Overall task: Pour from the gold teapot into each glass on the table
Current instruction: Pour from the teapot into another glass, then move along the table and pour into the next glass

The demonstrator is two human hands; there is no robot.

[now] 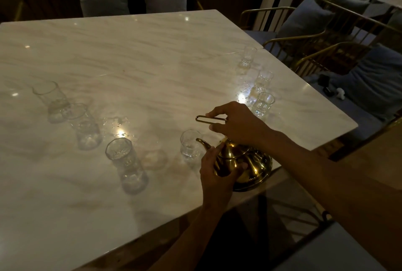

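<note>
The gold teapot (pixel 254 164) sits near the front right edge of the marble table (pixel 134 57). My right hand (pixel 237 122) grips its thin loop handle from above. My left hand (pixel 217 172) cups the pot's left side under the spout. The spout tip reaches over a small clear glass (pixel 190 146). Three tall clear glasses stand in a diagonal row at the left: (pixel 53 100), (pixel 86 127), (pixel 127 165). At the right stand three small glasses: (pixel 248 56), (pixel 262 82), (pixel 263 104).
Water drops glint on the table by the right glasses and by the middle tall glass. Gold-framed chairs with grey cushions (pixel 309 20) line the far and right sides. The table's front edge runs diagonally just below the teapot.
</note>
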